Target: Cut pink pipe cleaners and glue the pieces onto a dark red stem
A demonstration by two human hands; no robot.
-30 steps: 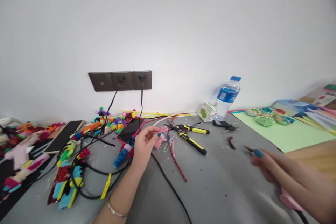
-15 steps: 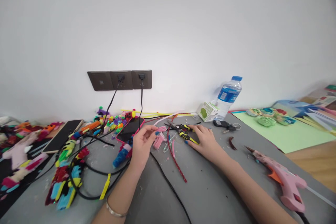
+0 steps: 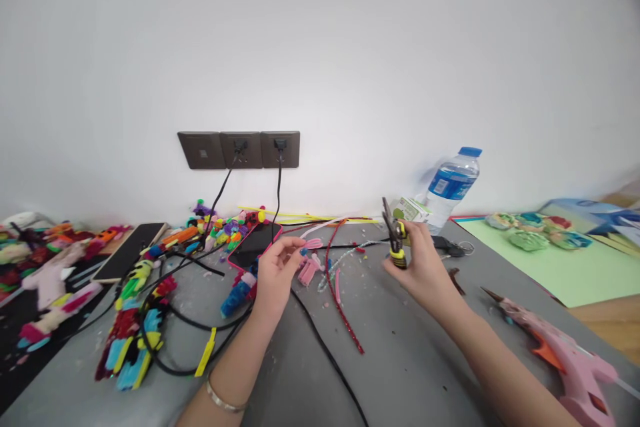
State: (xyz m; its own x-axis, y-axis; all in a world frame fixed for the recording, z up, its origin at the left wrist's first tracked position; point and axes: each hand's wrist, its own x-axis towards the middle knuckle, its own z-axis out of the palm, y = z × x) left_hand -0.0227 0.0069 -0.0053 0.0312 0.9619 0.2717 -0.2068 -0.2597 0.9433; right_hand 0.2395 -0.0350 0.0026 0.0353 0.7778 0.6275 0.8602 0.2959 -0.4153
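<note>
I have the right hand (image 3: 425, 270) closed around one pair of pliers (image 3: 395, 240) with yellow-and-black handles. They are held upright off the grey table (image 3: 400, 367), nose up. The left hand (image 3: 275, 277) has thumb and forefinger pinched narrow on one pink pipe-cleaner piece (image 3: 311, 245), low over the table and well apart from the pliers.

Between the hands lies one long red pipe cleaner (image 3: 343, 300). Just beyond the left hand is one phone in a pink case (image 3: 253, 247). Further to that hand's left, a heap of coloured pipe-cleaner figures (image 3: 133, 340) is too tangled for me to count. Past the right hand stand one water bottle (image 3: 450, 188) and one small green-and-white carton (image 3: 411, 208), close together. One pink glue gun (image 3: 565, 360) lies to the right of that forearm. On the wall beyond both hands I count three socket plates (image 3: 240, 149), and two carry black cables (image 3: 325, 353).
</note>
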